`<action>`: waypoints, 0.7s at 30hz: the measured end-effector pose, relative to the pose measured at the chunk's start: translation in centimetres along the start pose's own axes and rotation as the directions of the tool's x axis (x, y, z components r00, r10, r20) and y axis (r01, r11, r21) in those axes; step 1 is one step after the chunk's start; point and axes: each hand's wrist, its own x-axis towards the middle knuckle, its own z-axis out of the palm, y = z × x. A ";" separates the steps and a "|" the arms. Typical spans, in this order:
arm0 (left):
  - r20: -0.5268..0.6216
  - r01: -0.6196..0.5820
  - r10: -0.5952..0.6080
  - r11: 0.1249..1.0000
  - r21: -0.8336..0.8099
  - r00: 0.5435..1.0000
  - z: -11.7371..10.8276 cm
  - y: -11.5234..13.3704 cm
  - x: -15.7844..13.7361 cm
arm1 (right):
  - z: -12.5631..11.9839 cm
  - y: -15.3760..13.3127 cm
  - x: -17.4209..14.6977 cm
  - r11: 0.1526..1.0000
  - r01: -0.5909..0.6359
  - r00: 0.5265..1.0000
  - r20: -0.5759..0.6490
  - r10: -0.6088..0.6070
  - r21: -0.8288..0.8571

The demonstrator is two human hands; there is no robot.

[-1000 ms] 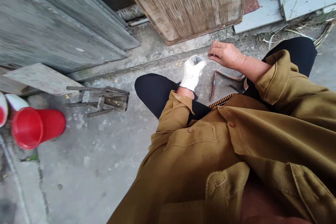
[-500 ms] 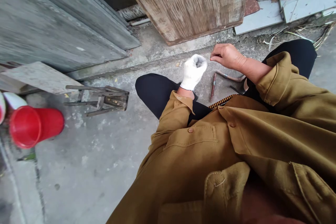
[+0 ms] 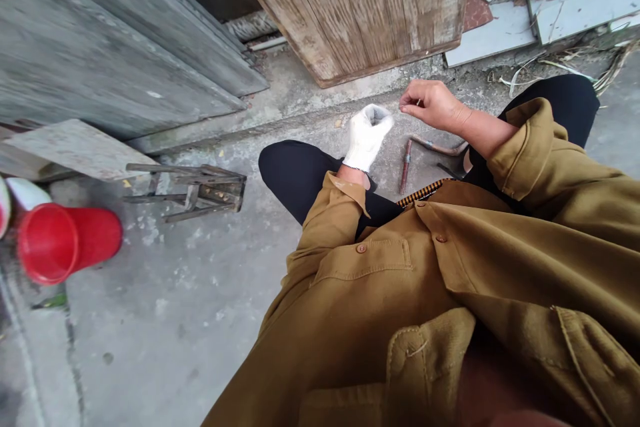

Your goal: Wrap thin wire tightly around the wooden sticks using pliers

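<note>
My left hand (image 3: 369,137), in a white knit glove, is held between my knees with its fingers curled round into a ring. My right hand (image 3: 431,104) is bare, its thumb and fingers pinched together just right of the glove, with a small gap between the two hands. Anything in either hand is too small or hidden to make out. On the concrete below them lies a rusty bent metal rod (image 3: 405,168) with a straight end piece; part of it is covered by my right arm and leg.
A weathered wooden panel (image 3: 360,7) leans beyond my hands. White tile pieces (image 3: 493,37) are piled at the upper right. To the left, a small wooden stool (image 3: 193,193) lies on its side near a red bucket (image 3: 100,237). Grey boards (image 3: 100,47) stand behind them.
My right hand has risen very slightly, with its pinch kept. The gloved left hand stays almost in place, and the view has shifted a little.
</note>
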 end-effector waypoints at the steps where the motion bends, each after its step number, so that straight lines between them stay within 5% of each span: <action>1: 0.004 0.011 -0.011 1.000 -0.016 1.000 0.1 0.1 -0.1 | -0.1 0.1 0.0 0.996 0.042 0.999 0.003 -0.042 -0.077; 9: 0.188 0.298 -0.251 0.909 -0.291 0.949 0.4 1.3 -0.8 | -0.7 1.2 -0.4 0.937 0.230 0.973 0.087 -0.214 -0.263; 13: 0.224 0.339 -0.280 0.893 -0.295 0.933 0.4 1.6 -0.9 | -0.7 1.5 -0.4 0.918 0.284 0.958 0.107 -0.265 -0.276; 17: 0.129 0.190 -0.175 0.975 -0.117 0.976 0.1 1.4 -0.5 | -0.5 1.1 -0.1 0.957 0.213 0.975 0.104 -0.196 -0.198; 21: 0.090 -0.082 0.067 0.981 0.176 0.994 -0.4 1.5 -0.4 | -0.1 0.7 0.3 0.999 -0.049 0.994 0.101 0.050 -0.016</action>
